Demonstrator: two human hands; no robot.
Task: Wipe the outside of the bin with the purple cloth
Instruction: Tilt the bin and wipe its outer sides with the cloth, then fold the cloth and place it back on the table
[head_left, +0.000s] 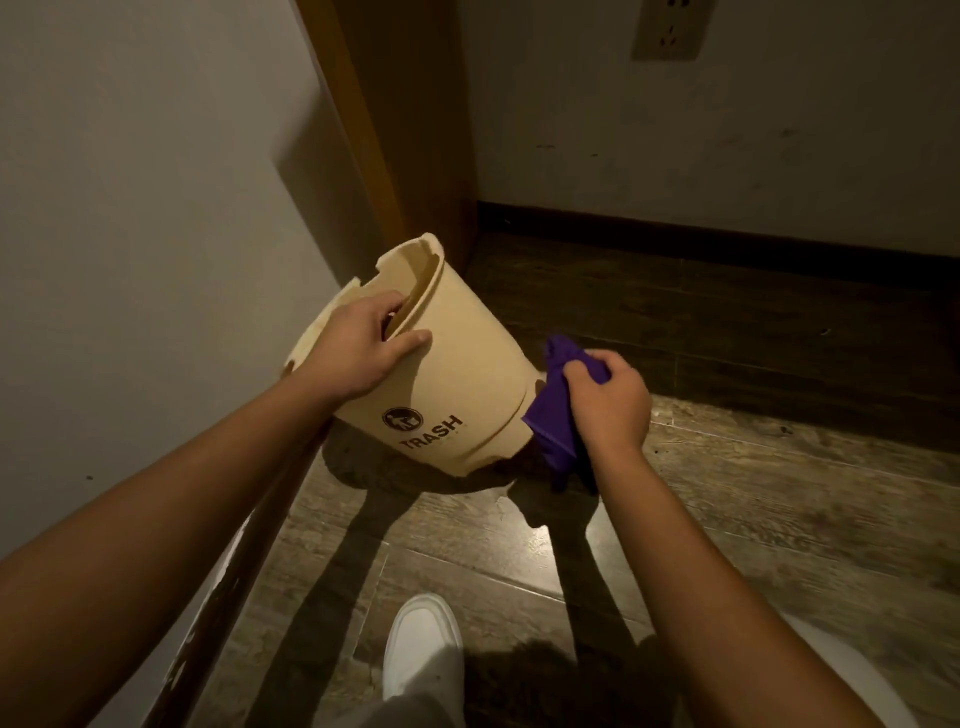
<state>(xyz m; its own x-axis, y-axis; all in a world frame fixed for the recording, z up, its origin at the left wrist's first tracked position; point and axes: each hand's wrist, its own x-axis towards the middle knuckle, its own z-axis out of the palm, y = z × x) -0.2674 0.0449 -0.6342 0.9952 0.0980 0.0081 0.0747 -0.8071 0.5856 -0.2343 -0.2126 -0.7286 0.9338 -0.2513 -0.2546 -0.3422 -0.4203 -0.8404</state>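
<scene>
A cream plastic bin (462, 364) marked "TRASH" is tipped over toward the left wall, its mouth facing up and left and its base lifted toward the right. My left hand (358, 348) grips the bin's rim, fingers inside the opening and thumb on the outer wall. My right hand (608, 400) is closed on a bunched purple cloth (556, 410), which presses against the bin's lower outer wall near the base. Part of the cloth hangs down below the hand.
A white wall (156, 208) runs close on the left, with a wooden door frame (395, 130) behind the bin. Dark baseboard (727, 244) lines the far wall. The floor (753, 519) is wood-look planks. My white shoe (423, 644) stands near the bottom centre.
</scene>
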